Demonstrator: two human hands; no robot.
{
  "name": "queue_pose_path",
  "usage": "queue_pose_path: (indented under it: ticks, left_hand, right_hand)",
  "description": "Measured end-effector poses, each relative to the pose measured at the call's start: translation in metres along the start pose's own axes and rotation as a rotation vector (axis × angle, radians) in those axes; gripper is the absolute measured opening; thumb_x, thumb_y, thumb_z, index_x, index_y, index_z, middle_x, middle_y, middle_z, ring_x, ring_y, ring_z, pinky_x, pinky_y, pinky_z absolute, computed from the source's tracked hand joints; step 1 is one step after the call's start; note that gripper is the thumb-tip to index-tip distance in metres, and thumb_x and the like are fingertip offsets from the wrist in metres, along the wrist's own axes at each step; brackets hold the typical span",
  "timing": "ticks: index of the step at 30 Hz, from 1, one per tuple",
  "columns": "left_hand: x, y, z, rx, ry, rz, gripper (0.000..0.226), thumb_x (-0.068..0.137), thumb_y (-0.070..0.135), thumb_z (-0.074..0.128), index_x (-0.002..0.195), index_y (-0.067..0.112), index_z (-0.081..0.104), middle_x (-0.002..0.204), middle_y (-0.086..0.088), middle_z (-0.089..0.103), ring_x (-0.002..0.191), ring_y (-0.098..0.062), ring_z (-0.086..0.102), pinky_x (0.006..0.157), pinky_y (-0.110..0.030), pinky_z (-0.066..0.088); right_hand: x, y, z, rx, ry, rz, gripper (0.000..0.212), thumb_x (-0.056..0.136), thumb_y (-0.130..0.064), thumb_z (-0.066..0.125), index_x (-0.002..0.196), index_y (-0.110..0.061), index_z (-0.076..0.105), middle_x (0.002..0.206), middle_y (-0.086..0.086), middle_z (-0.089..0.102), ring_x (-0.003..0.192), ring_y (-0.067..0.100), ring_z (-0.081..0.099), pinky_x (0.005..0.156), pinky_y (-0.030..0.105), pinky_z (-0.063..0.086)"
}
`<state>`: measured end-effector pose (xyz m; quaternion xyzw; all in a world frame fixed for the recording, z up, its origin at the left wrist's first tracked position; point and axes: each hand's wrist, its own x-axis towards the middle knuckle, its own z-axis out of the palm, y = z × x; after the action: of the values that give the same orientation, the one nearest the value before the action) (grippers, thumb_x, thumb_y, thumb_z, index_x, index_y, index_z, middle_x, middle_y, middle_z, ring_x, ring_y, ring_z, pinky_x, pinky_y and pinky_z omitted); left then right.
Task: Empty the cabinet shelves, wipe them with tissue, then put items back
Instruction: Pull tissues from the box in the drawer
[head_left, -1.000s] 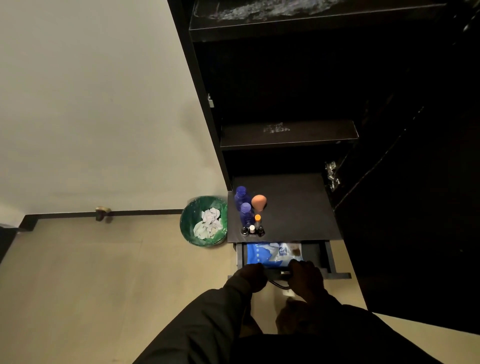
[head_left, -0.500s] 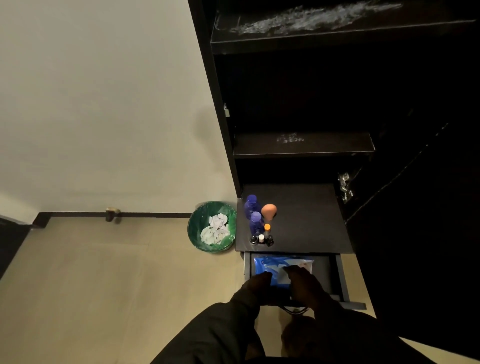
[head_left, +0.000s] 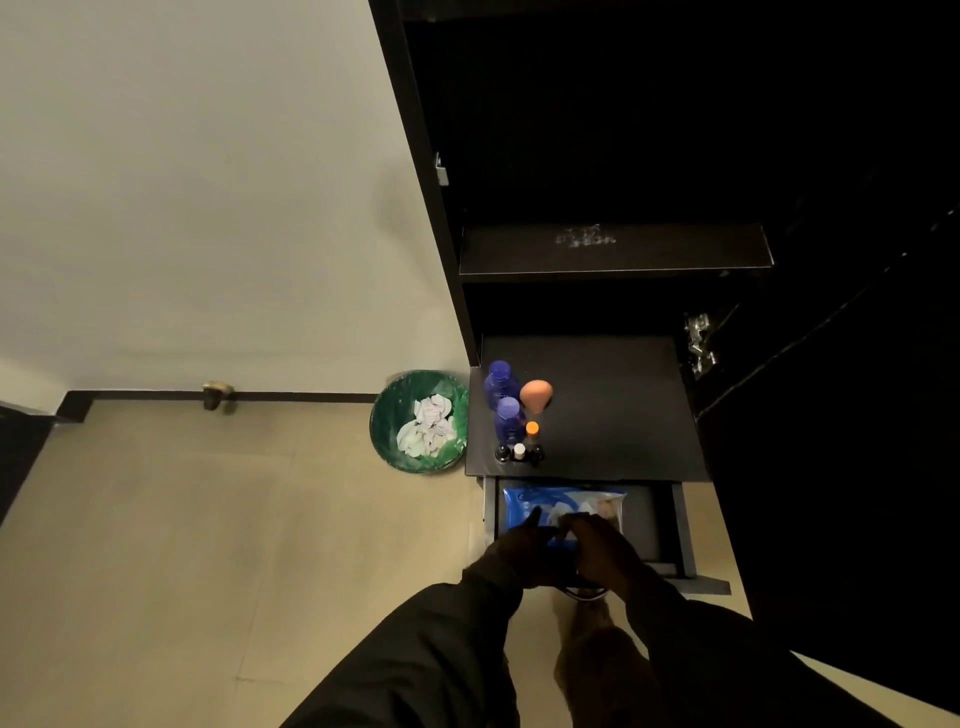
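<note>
Down in the open drawer (head_left: 670, 525) at the foot of the black cabinet (head_left: 571, 130) lies a blue tissue pack (head_left: 545, 503), pushed toward the drawer's left side. Both hands meet over its near edge. The left hand (head_left: 519, 545) has its index finger stretched out across the blue wrapper, the other fingers bent under; whether they pinch anything is too dark to tell. The right hand (head_left: 597, 540) curls its fingers at the pack's pale middle, beside a bit of white tissue, but that grip cannot be made out either. Between the two hands sits a dark object whose shape is not readable. Dark sleeves run back from both wrists toward the camera.

Just above the drawer, a low black shelf (head_left: 623, 415) carries a small group at its left front corner: two purple bottles (head_left: 501, 379), an orange sponge (head_left: 536, 394) on a stand, an orange-capped bottle (head_left: 532, 431), and small dark vials (head_left: 503, 453) with a white-capped one among them. A higher shelf (head_left: 613, 249) shows a pale smear on top. Left of the cabinet, on the beige floor (head_left: 208, 545), a green-lined bin (head_left: 395, 415) holds crumpled white tissues (head_left: 428, 428). A doorstop (head_left: 215, 392) sits at the baseboard.
</note>
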<state>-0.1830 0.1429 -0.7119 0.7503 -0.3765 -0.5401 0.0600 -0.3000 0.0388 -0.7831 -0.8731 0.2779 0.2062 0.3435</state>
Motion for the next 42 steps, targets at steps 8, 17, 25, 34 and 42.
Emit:
queue_pose_path:
  ticks: [8, 17, 25, 34, 42]
  left_hand:
    - [0.025, -0.008, 0.002, 0.056, 0.039, -0.016, 0.066, 0.093, 0.033, 0.062, 0.151, 0.022, 0.033, 0.163, -0.005, 0.016, 0.142, -0.027, 0.035, 0.116, -0.041, 0.033]
    - [0.049, -0.025, 0.019, 0.035, 0.165, -0.053, 0.045, 0.095, 0.029, 0.058, 0.135, 0.014, 0.044, 0.130, -0.011, 0.058, 0.115, -0.030, 0.059, 0.094, -0.037, 0.047]
    - [0.054, -0.032, 0.025, 0.069, 0.162, -0.015, 0.064, 0.089, 0.024, 0.068, 0.144, 0.017, 0.036, 0.140, -0.007, 0.052, 0.120, -0.027, 0.057, 0.102, -0.040, 0.048]
    - [0.057, -0.033, 0.028, 0.055, 0.248, -0.021, 0.055, 0.090, 0.022, 0.067, 0.137, 0.015, 0.040, 0.131, -0.010, 0.058, 0.115, -0.028, 0.060, 0.099, -0.040, 0.049]
    - [0.057, -0.031, 0.028, 0.109, 0.263, -0.007, 0.049, 0.095, 0.024, 0.059, 0.139, 0.010, 0.043, 0.140, -0.012, 0.045, 0.114, -0.029, 0.057, 0.098, -0.039, 0.049]
  right_hand:
    - [0.022, 0.036, 0.030, 0.099, 0.061, 0.069, 0.049, 0.083, -0.032, 0.068, 0.129, -0.026, 0.052, 0.129, -0.007, 0.060, 0.121, 0.014, 0.055, 0.099, 0.032, 0.047]
    - [0.025, 0.021, 0.012, 0.064, 0.211, 0.043, 0.038, 0.090, -0.021, 0.057, 0.127, -0.028, 0.058, 0.129, 0.000, 0.058, 0.124, 0.022, 0.051, 0.095, 0.034, 0.045]
    - [0.031, 0.019, 0.006, -0.067, 0.172, 0.056, 0.030, 0.092, -0.030, 0.055, 0.122, -0.028, 0.061, 0.134, 0.002, 0.053, 0.128, 0.021, 0.048, 0.096, 0.035, 0.045]
    - [0.031, 0.021, 0.004, -0.079, 0.205, 0.132, 0.038, 0.096, -0.051, 0.046, 0.107, -0.023, 0.070, 0.121, 0.006, 0.057, 0.110, 0.024, 0.056, 0.088, 0.039, 0.050]
    - [0.038, 0.015, 0.008, -0.208, 0.187, 0.115, 0.026, 0.090, -0.036, 0.062, 0.108, -0.020, 0.070, 0.125, 0.005, 0.057, 0.118, 0.023, 0.052, 0.091, 0.041, 0.050]
